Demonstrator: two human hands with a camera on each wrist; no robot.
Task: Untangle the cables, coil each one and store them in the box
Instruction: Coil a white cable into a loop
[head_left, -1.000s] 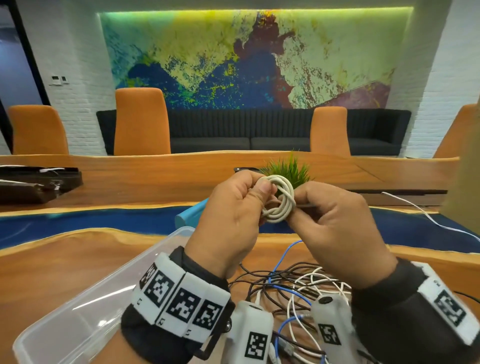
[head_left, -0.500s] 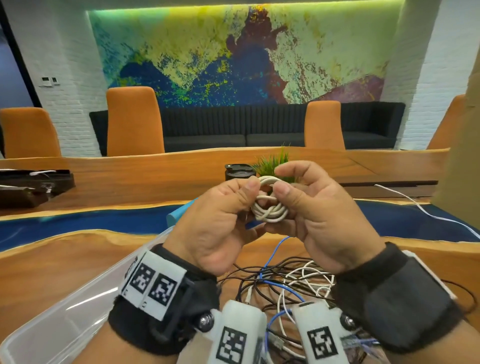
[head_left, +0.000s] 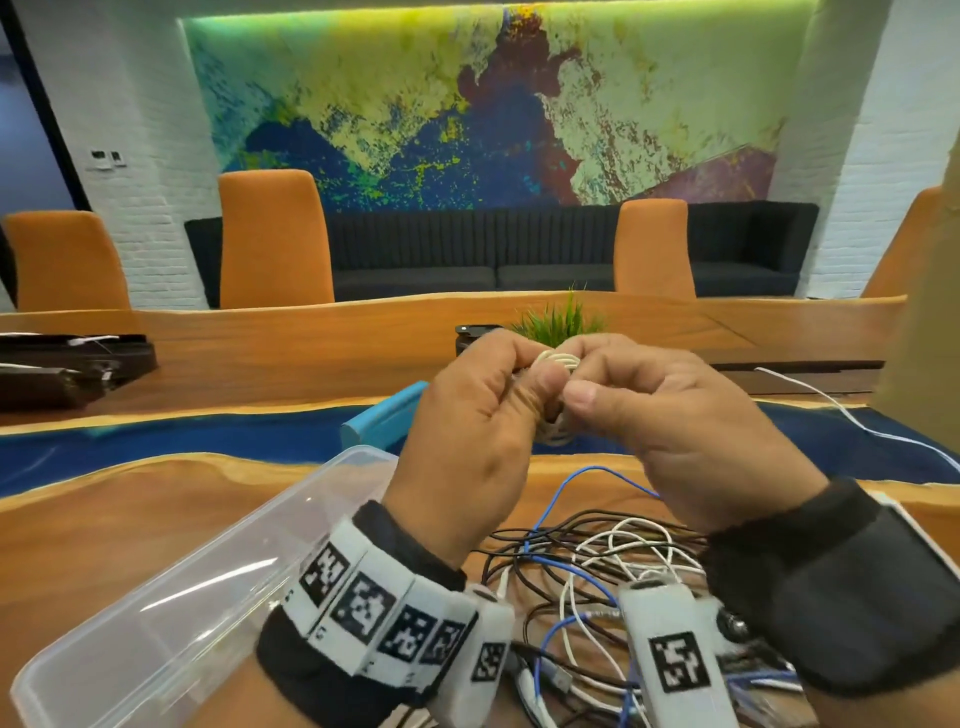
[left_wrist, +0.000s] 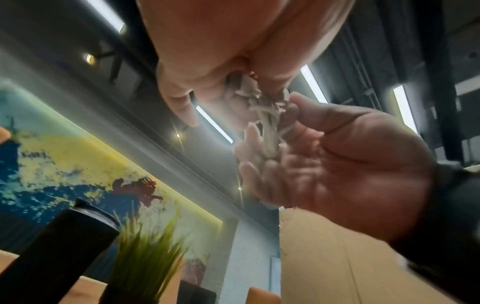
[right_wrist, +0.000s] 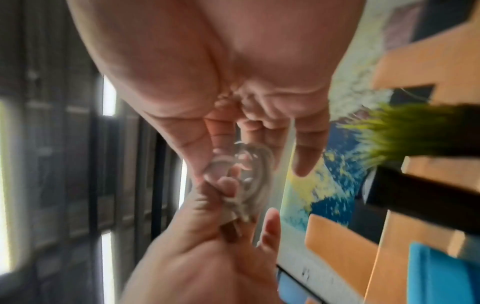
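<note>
Mid-frame, my left hand (head_left: 467, 415) and right hand (head_left: 670, 415) both pinch coiled white cable (head_left: 558, 359) between fingertips, raised above tangled cables (head_left: 597, 566); clear box (head_left: 171, 613) lower left.

The head view is bright and sharp, bowed at its edges. Both wrist views are smeared with blur; long white ceiling light strips (left_wrist: 214, 123) glare.

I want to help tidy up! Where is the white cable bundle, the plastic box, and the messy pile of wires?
white cable bundle (head_left: 560, 359), head view, on its top loops between the fingers.
plastic box (head_left: 332, 470), head view, on its far rim.
messy pile of wires (head_left: 597, 564), head view, on its middle strands.
</note>
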